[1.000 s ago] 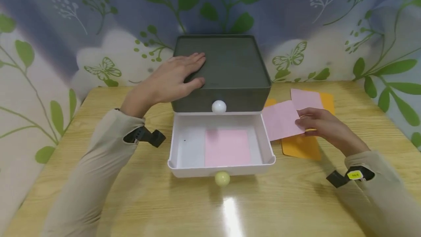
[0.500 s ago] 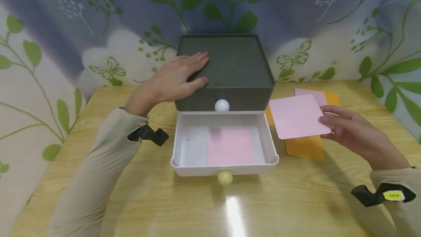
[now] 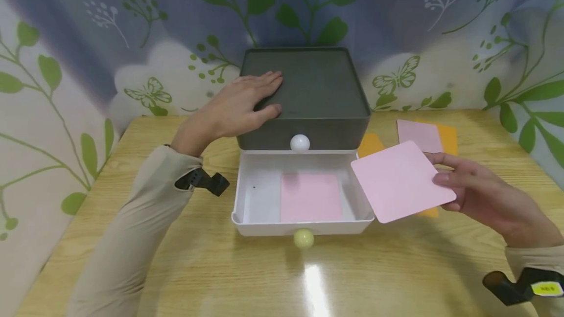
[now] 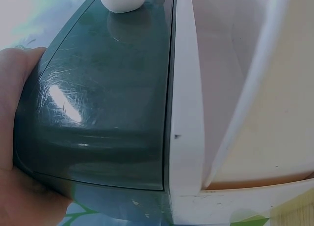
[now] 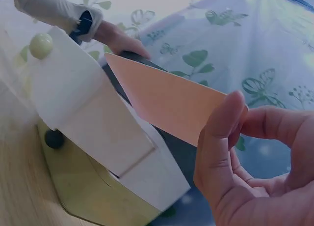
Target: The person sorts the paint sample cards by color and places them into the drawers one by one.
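Observation:
My left hand (image 3: 240, 101) rests flat on the dark grey-green top of a small drawer cabinet (image 3: 313, 82). Below the upper front with its white knob (image 3: 300, 143), a white drawer (image 3: 260, 207) stands pulled out, bearing a pale yellow knob (image 3: 303, 238). One pink square card (image 3: 310, 197) lies inside it. To the right of the drawer, my right hand (image 3: 484, 194) pinches another pink square card (image 3: 401, 182) by its edge between thumb and fingers. This card is held above the table, its left corner overlapping the drawer's side in the head view.
On the table behind the held card lie a third pink card (image 3: 420, 136) and orange cards (image 3: 448, 138), partly hidden. A leaf-patterned curtain (image 3: 176, 28) hangs behind. An olive-green lower section (image 5: 83, 182) with a dark knob (image 5: 54, 138) shows under the drawer.
My right hand has drawn the pink card rightward, away from the orange cards, then lowered it toward the front and turned it. My left hand has stayed on the cabinet top.

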A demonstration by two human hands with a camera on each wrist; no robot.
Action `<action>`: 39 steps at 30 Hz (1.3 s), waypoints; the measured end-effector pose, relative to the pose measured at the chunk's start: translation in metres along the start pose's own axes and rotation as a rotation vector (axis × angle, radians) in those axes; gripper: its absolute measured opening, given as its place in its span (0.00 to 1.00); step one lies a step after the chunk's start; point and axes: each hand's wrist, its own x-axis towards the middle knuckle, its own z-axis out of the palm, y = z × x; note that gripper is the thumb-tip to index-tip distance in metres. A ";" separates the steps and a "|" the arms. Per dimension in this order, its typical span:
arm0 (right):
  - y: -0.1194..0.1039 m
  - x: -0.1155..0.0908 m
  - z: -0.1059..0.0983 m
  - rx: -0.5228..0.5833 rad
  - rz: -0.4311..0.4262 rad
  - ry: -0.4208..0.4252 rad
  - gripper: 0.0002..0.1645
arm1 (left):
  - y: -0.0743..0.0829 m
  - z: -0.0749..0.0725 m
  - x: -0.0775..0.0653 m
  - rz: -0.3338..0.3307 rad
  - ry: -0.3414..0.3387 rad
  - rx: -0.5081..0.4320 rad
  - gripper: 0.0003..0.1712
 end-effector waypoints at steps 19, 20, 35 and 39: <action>0.014 0.028 0.030 -0.147 -0.105 -0.125 0.22 | 0.001 -0.001 -0.001 -0.004 0.015 -0.001 0.38; 0.014 0.028 0.031 -0.156 -0.104 -0.127 0.21 | 0.001 -0.001 -0.001 -0.002 0.015 0.000 0.38; 0.002 0.023 -0.019 -0.692 0.013 0.395 0.15 | 0.000 0.001 0.000 -0.002 0.010 0.012 0.38; 0.003 0.024 -0.038 -0.883 0.086 0.512 0.12 | 0.000 0.001 0.001 -0.001 0.006 0.015 0.38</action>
